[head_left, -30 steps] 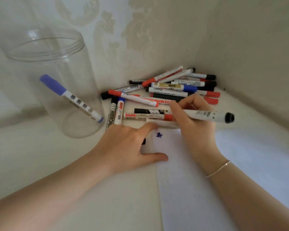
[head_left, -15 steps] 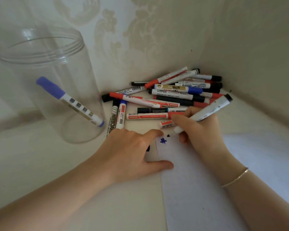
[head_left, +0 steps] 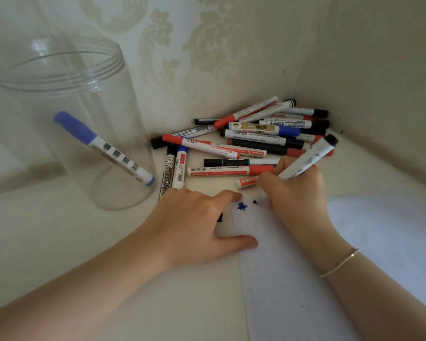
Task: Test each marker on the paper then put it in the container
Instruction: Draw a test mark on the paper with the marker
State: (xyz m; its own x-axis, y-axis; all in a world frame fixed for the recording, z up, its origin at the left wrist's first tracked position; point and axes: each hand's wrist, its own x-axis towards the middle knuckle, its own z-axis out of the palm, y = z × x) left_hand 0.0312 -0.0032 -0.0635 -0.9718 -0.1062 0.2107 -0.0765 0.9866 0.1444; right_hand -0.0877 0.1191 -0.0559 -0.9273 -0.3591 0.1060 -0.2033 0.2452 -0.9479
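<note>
My right hand (head_left: 296,193) grips a white marker with a black end (head_left: 312,156), its tip down on the white paper (head_left: 305,279) beside a small black mark (head_left: 255,201). A blue scribble (head_left: 242,206) lies just left of it. My left hand (head_left: 194,225) rests flat with forefinger and thumb spread, holding down the paper's left edge; a small black object, perhaps a cap, shows under it. A clear plastic container (head_left: 67,114) stands at the left with a blue-capped marker (head_left: 103,148) leaning inside. A pile of several markers (head_left: 251,141) lies in the corner.
Patterned walls close in behind and on the right, forming a corner around the pile. The pale table surface (head_left: 47,242) stretches left and toward me. Loose markers lie between the container and my hands.
My right hand swung the marker from lying sideways to pointing tip-down and brought its tip onto the paper, leaving a black mark. My left hand stayed on the paper's edge.
</note>
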